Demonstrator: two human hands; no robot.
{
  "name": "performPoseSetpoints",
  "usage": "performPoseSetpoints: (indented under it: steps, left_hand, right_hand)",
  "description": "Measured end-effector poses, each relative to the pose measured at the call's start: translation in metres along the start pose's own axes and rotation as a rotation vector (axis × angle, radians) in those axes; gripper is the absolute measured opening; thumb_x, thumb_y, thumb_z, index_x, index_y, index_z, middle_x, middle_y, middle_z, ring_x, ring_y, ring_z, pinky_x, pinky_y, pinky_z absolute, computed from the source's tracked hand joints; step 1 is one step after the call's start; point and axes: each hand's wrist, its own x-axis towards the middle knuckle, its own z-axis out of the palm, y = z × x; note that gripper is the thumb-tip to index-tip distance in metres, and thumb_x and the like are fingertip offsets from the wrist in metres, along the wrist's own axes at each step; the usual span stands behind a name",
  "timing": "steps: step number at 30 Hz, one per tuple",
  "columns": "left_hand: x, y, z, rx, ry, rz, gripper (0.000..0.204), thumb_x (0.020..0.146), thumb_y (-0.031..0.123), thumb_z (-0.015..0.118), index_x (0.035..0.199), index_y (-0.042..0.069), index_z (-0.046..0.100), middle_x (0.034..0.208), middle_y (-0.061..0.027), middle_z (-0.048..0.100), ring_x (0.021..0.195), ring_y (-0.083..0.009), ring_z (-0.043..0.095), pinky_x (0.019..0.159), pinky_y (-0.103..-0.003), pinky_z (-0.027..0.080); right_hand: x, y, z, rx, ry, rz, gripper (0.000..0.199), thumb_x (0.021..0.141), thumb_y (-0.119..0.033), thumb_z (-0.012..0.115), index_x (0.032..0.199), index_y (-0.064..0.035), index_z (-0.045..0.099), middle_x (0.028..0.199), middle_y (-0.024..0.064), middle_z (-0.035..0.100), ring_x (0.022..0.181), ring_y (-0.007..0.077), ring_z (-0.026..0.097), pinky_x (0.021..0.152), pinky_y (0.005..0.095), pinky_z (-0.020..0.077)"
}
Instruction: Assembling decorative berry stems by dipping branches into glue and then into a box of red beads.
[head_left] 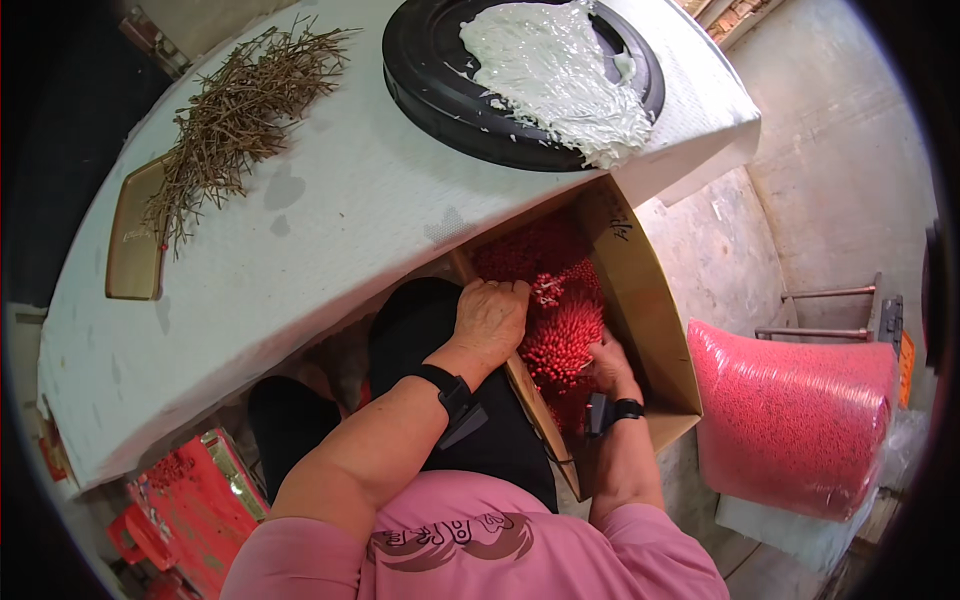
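A cardboard box [655,290] stands tilted by my lap, holding a mass of small red bead-like pieces [530,250]. Low inside it, my right hand [612,366] is closed around a thick bunch of red-tipped stems [565,340], whose tips fan out up and to the left. Over the box's near left edge, my left hand [492,318] has its fingers bent together. By its fingertips is a small cluster of lighter red berry-like tips [547,290], which it seems to pinch. The lower ends of both bunches are hidden.
A white-covered table [330,200] bears a pile of thin brown sticks [250,110], a tan tray [138,235] and a black round lid [430,90] smeared with white paste [550,70]. At right stands a plastic-wrapped red bundle [795,415]. A red stool [195,500] is lower left.
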Motion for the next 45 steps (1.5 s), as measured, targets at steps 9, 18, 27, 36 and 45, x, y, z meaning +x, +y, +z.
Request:
performPoseSetpoints:
  steps: [9,18,27,36,45]
  left_hand:
    - [0.001,0.005,-0.002,-0.023,-0.006,0.025,0.002,0.075,0.008,0.056,0.074,0.007,0.056,0.068,-0.0121,0.063,0.070,-0.0273,0.063,0.069,-0.039,0.046]
    - [0.001,0.004,-0.006,-0.038,-0.015,-0.003,0.003,0.074,0.008,0.057,0.073,0.007,0.054,0.066,-0.0122,0.062,0.068,-0.0284,0.062,0.066,-0.041,0.045]
    - [0.000,0.004,-0.005,-0.066,0.015,-0.004,0.007,0.070,0.008,0.057,0.076,0.007,0.054,0.063,-0.0113,0.060,0.066,-0.0290,0.061,0.065,-0.041,0.045]
    - [0.003,0.006,-0.006,-0.031,-0.017,-0.003,0.007,0.070,0.008,0.057,0.076,0.006,0.055,0.061,-0.0124,0.059,0.065,-0.0284,0.061,0.065,-0.040,0.045]
    - [0.000,0.004,-0.013,-0.026,-0.073,-0.016,0.005,0.073,0.008,0.055,0.076,0.005,0.058,0.066,-0.0127,0.063,0.071,-0.0271,0.064,0.070,-0.040,0.047]
  right_hand:
    - [-0.081,-0.119,0.065,-0.311,0.084,-0.656,0.064,0.077,-0.004,0.066,0.137,-0.0090,0.043,0.128,0.0072,0.055,0.109,0.0177,0.058,0.093,0.0309,0.0492]
    - [-0.023,-0.064,0.069,-1.249,0.522,-0.747,0.077,0.066,-0.015,0.081,0.133,-0.0099,0.045,0.110,0.0188,0.055,0.101,0.0369,0.058,0.087,0.0413,0.0495]
    - [0.057,0.099,-0.041,-0.678,0.217,0.106,0.071,0.074,-0.021,0.074,0.137,-0.0132,0.042,0.122,0.0136,0.058,0.106,0.0346,0.060,0.089,0.0437,0.0503]
    - [-0.038,-0.051,0.004,0.035,-0.004,-0.023,0.060,0.084,-0.012,0.064,0.139,-0.0109,0.040,0.125,0.0076,0.057,0.106,0.0208,0.060,0.087,0.0372,0.0529]
    - [-0.097,-0.139,0.119,-0.671,0.264,-1.013,0.067,0.077,-0.006,0.074,0.136,-0.0086,0.043,0.117,0.0097,0.055,0.114,0.0220,0.053,0.100,0.0335,0.0438]
